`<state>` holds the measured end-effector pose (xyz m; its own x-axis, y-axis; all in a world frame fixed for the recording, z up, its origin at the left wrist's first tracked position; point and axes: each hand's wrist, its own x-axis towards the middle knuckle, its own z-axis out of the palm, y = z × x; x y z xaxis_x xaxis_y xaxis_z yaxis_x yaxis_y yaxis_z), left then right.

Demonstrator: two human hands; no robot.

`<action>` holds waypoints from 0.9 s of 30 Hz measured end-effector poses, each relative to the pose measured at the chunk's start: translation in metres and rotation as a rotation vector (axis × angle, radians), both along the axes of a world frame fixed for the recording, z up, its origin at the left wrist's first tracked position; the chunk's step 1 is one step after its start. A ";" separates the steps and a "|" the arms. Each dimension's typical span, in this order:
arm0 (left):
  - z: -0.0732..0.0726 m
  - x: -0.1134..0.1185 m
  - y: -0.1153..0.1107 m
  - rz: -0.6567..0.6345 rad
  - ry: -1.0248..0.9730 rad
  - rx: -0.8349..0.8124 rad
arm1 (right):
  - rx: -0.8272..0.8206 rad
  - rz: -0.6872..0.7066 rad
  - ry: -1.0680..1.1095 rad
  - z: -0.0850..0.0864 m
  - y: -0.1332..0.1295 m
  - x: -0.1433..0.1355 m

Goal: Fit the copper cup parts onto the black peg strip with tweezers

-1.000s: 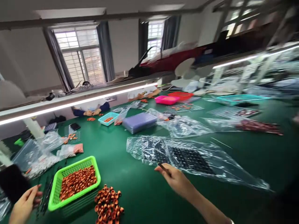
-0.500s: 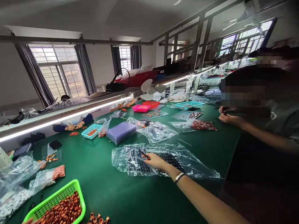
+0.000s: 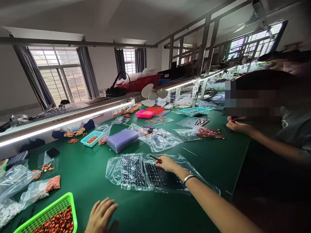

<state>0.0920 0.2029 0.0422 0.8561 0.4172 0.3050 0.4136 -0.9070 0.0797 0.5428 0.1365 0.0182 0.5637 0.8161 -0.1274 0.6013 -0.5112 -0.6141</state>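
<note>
My right hand [image 3: 167, 163] is closed round a dark, slender stick-like tool [image 3: 155, 158], which points left. It is over a clear plastic bag [image 3: 114, 171] lying flat on the green table. Inside the bag is a black grid-like sheet [image 3: 157, 174], partly veiled by creases and glare. At the bottom edge, my left hand [image 3: 101, 216] is open above the table with its fingers stretched out, holding nothing. Left of that hand stands a bright green basket [image 3: 73, 207] with many brown-orange cup-shaped pieces [image 3: 57, 221].
Beyond the bag are a stack of purple-clear trays [image 3: 122, 139], more plastic bags [image 3: 162, 139] and a turquoise basket [image 3: 91, 138]. Bags of small parts [image 3: 52, 183] lie at the left. A co-worker's hands [image 3: 239, 125] are at the right edge; other people's hands [image 3: 74, 132] work across the table.
My left hand has come from the green basket at the lower left into the open, to the right. My right hand has shifted slightly up over the bag. The view has turned slightly.
</note>
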 end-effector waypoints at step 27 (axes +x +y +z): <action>0.006 0.121 0.039 0.098 0.392 -0.238 | -0.121 0.198 -0.090 0.009 0.004 0.007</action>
<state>0.2131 0.2420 0.0484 0.8408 0.5208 -0.1476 0.5366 -0.8377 0.1015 0.5497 0.1401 0.0272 0.4080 0.8936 -0.1872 0.7465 -0.4446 -0.4951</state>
